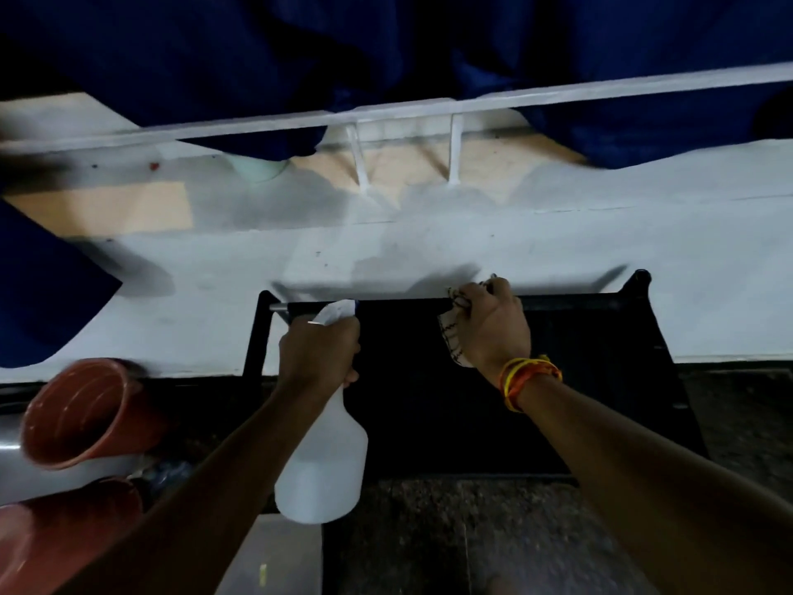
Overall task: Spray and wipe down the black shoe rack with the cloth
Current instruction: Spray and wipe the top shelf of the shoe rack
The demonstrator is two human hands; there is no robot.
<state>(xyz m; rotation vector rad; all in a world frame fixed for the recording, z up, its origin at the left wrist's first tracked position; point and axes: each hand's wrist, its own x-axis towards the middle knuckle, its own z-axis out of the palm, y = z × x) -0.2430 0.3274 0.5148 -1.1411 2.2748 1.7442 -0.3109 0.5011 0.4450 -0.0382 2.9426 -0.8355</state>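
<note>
White unlabelled spray bottle (322,457) hangs from our left hand (319,352), fingers wrapping its neck; our right hand (493,326) fingers clutch the cloth (450,332) against the black shoe rack (600,358) rail.

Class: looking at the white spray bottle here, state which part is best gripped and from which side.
Grip the spray bottle at its narrow neck under the trigger head, from the near side, as the left hand does: the neck fits a fist and the nozzle faces the rack.

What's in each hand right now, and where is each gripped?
Left hand grips the white plastic spray bottle around its neck, below the trigger head. Right hand clutches the bunched pale checked cloth against the black shoe rack's top rail.
</note>
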